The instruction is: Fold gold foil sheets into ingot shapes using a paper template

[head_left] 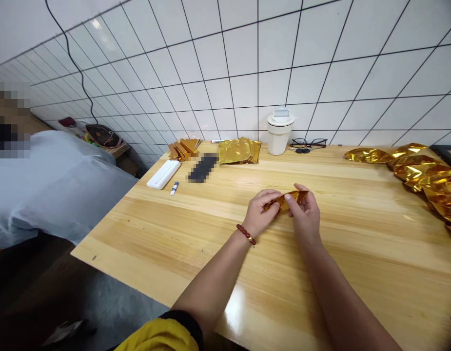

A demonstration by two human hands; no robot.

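Item: foil piece (283, 201), gold, shiny, narrow and creased; held in both hands just above or against the table (166, 229), which of the two cannot be told. It lies aslant, its farther end toward the right.

Left hand (262, 210): fingers closed on the near-left end, thumb (272, 208) on the facing side. Beaded bracelet (246, 234) at the wrist.

Right hand (308, 219): fingers curled behind the other end, thumb (291, 201) pressed near the middle; index finger raised at the tip.

Handling, as judged: very light, thin, springy along its creases, slick on the face. Likely to dent, tear or lose its fold under a hard squeeze. Best hold: a light pinch at each end or along a folded edge, thumb opposed to fingers; the middle wants only a flat, gentle press.

Nearby, back of table: gold sheets (235, 151), flat, stacked unevenly; gold strips (185, 149), in a loose bundle to their left; cup (279, 136), white, lidded, upright; glasses (313, 143), just beside the cup.

Left part: white case (164, 174); small stick (174, 188), blue and white.

Right edge: gold bundles (422, 170), crumpled, heaped.

Beyond the table, left: person (57, 180) in pale clothing.
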